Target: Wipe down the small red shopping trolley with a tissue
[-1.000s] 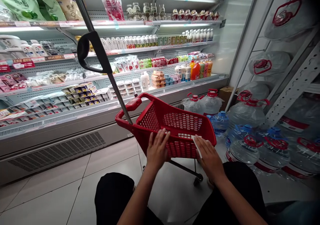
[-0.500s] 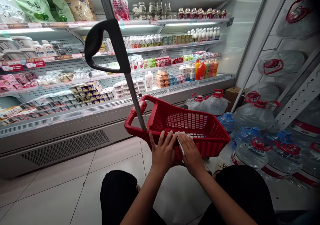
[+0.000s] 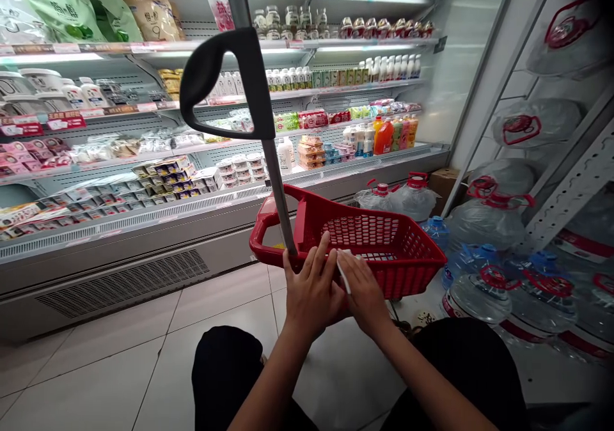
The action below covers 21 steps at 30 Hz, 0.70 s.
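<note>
Red basket (image 3: 407, 279) straight ahead of our hands, long side toward us

So it's sitting just past our knees, long axis running left to right across our view, with the handle end on our left. Our left hand (image 3: 314, 287) is closer to that end, fingers spread over the near rim close to the foot of the metal pole (image 3: 281, 201); can't tell if it's actually gripping. Our right hand (image 3: 369, 297) is just beside it, nearer the middle of the long side, fingers together and holding a white cloth (image 3: 344, 271) against the rim. Looks-wise it's glossy red plastic, walls full of little slots, with a black handle (image 3: 263, 86) up on the pole. Chiller (image 3: 134, 271) behind it, big water jugs (image 3: 477, 300) to our right.
</note>
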{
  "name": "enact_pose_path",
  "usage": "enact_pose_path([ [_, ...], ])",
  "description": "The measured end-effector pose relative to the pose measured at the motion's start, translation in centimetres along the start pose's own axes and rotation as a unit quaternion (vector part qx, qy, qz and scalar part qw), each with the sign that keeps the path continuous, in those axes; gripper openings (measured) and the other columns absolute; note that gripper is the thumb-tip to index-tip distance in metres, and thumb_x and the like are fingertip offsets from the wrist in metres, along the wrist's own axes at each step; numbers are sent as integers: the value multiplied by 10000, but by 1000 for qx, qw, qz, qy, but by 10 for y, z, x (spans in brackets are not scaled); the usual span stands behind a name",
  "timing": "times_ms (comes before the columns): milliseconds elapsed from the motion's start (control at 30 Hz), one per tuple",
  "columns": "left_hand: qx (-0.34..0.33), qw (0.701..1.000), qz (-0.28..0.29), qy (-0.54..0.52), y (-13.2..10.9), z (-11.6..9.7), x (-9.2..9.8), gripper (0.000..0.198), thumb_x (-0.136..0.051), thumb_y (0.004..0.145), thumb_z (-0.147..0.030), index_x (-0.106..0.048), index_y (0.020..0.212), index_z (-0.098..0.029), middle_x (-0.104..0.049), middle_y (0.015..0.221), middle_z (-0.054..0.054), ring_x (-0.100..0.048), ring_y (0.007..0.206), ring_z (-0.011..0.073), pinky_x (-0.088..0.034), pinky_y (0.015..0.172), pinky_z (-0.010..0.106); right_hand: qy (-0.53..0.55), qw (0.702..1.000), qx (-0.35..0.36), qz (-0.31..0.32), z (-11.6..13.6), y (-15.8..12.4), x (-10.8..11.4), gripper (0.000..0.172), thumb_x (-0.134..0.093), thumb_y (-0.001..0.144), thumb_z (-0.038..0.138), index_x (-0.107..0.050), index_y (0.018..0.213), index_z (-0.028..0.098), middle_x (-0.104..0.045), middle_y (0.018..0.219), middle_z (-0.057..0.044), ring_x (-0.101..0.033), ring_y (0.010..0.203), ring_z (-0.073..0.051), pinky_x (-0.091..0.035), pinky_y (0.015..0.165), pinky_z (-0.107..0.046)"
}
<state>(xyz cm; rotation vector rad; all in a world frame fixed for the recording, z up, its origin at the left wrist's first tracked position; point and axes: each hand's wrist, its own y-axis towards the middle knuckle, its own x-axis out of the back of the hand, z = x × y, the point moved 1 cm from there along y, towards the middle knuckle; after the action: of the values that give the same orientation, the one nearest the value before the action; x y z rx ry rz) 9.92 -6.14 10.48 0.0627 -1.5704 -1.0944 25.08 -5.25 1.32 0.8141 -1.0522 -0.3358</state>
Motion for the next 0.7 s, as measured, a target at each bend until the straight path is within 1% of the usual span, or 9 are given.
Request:
enact_pose_path([
  [67, -5, 1000, 0, -5, 2, -2, 6, 573, -532, 957, -299, -500, 1524, -229, -314, 1697, 87, -425, 1497, 302, 4, 1297, 636, 43, 999, 23, -9, 24, 19, -9, 670, -396, 1033, 192, -213, 1677, 204, -466, 1628, -92, -373, 1540, -252, -330, 1273, -506],
  [133, -8, 1000, 1, -6, 4, -2, 9, 559, -498, 973, -291, -491, 1528, -217, -297, 1705, 78, -374, 1534, 284, -40, 1312, 600, 79, 996, 37, -15, 41, 35, -14, 664, -409, 1031, 192, -236, 1672, 217, -482, 1619, -71, -403, 1522, -240, -377, 1252, -468],
  [233, 0, 1000, -4, -7, 4, 4, 7, 569, -457, 977, -246, -469, 1541, -175, -288, 1711, 84, -349, 1551, 254, -131, 1325, 529, 67, 996, 54, -28, 43, 43, -13, 668, -419, 1029, 184, -237, 1671, 204, -533, 1578, -86, -456, 1486, -236, -346, 1270, -472],
  [300, 10, 1000, -8, 3, 3, 10, 2, 591, -447, 964, -193, -451, 1551, -123, -316, 1701, 102, -349, 1553, 234, -192, 1324, 469, 35, 998, 57, -18, 28, 37, -6, 665, -393, 1028, 162, -232, 1673, 199, -541, 1570, -96, -461, 1483, -233, -290, 1292, -498],
  [367, 14, 1000, -5, 23, 0, 15, -5, 609, -456, 949, -152, -445, 1555, -88, -354, 1685, 109, -336, 1561, 229, -217, 1324, 436, 7, 999, 42, 3, 3, 21, 5, 662, -335, 1030, 133, -219, 1676, 216, -507, 1599, -81, -437, 1500, -219, -274, 1295, -504],
  [500, 5, 998, 15, 57, -6, 17, -16, 633, -479, 937, -124, -452, 1569, -116, -405, 1660, 84, -328, 1567, 229, -138, 1346, 461, -52, 998, -18, 8, -59, -23, 29, 635, -317, 1057, 177, -213, 1680, 244, -469, 1626, -72, -388, 1532, -240, -291, 1281, -521],
  [567, 10, 998, 21, 66, -7, 15, -17, 627, -460, 941, -104, -459, 1567, -122, -427, 1646, 80, -338, 1562, 214, -73, 1351, 467, -76, 996, -44, 4, -80, -38, 37, 621, -341, 1065, 210, -234, 1675, 244, -471, 1624, -78, -392, 1530, -257, -294, 1278, -533],
  [633, 12, 997, 26, 71, -5, 12, -17, 606, -444, 949, -98, -477, 1555, -111, -448, 1631, 88, -352, 1555, 207, -40, 1351, 461, -88, 994, -65, -4, -84, -41, 39, 618, -346, 1060, 204, -254, 1671, 240, -492, 1608, -84, -408, 1521, -267, -299, 1273, -547],
  [700, 8, 997, 32, 73, -3, 9, -16, 587, -445, 952, -101, -499, 1537, -92, -468, 1617, 101, -374, 1544, 211, -55, 1350, 443, -80, 995, -63, -8, -69, -31, 34, 635, -339, 1044, 175, -256, 1670, 240, -516, 1589, -84, -418, 1515, -270, -305, 1268, -559],
])
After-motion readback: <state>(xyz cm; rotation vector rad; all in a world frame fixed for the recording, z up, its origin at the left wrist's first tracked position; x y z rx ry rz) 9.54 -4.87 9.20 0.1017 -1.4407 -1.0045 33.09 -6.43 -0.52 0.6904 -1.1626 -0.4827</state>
